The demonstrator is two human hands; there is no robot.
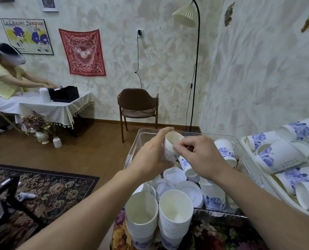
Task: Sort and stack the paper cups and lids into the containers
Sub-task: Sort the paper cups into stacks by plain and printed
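Observation:
My left hand (152,156) grips a short nested stack of small paper cups (171,147), held tilted above the clear plastic bin (240,141). My right hand (202,156) pinches the rim of that stack from the right. The bin holds white lids (175,175) and loose white cups with blue flowers (224,148). Two tall stacks of nested cups (175,217) stand upright at the bin's near edge. A white tray (283,199) on the right is piled with larger blue-flowered cups (280,156) lying on their sides.
A floral cloth (213,235) covers the table under the bin. Beyond stand a brown chair (138,105) and a floor lamp (195,69). A person sits at a far-left table (59,107). A patterned rug (47,188) lies on the floor.

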